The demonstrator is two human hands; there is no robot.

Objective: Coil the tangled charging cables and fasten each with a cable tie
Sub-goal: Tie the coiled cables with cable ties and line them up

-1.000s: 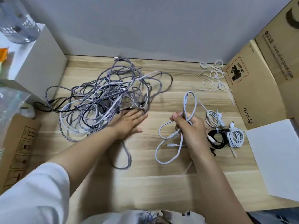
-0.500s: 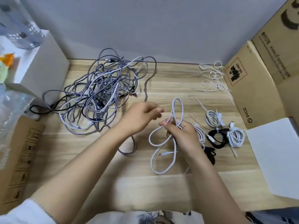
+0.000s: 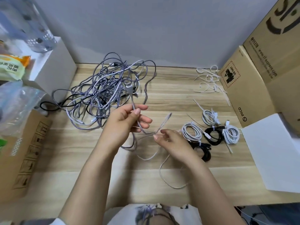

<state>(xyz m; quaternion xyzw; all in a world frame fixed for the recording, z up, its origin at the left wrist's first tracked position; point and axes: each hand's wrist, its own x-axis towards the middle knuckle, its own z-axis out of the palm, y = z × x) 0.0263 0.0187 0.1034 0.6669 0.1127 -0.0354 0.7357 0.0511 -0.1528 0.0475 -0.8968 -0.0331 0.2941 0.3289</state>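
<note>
Pinching a thin white charging cable (image 3: pixel 146 133), the left hand (image 3: pixel 125 120) and right hand (image 3: pixel 172 143) hold it above the pale wooden tabletop (image 3: pixel 170 95). Just left sits the grey tangled cable heap (image 3: pixel 103 90); tied white and black coils (image 3: pixel 211 135) lie right, near the brown cardboard box (image 3: pixel 243 88), bare wood nearest.

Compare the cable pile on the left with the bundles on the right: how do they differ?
The cable pile is one loose, sprawling tangle; the bundles are separate tight coils. The pile has no ties, whereas the bundles seem cinched with them. The pile is mostly grey braided, but the bundles are plain white or black. Both lie on the wooden desk.
</note>
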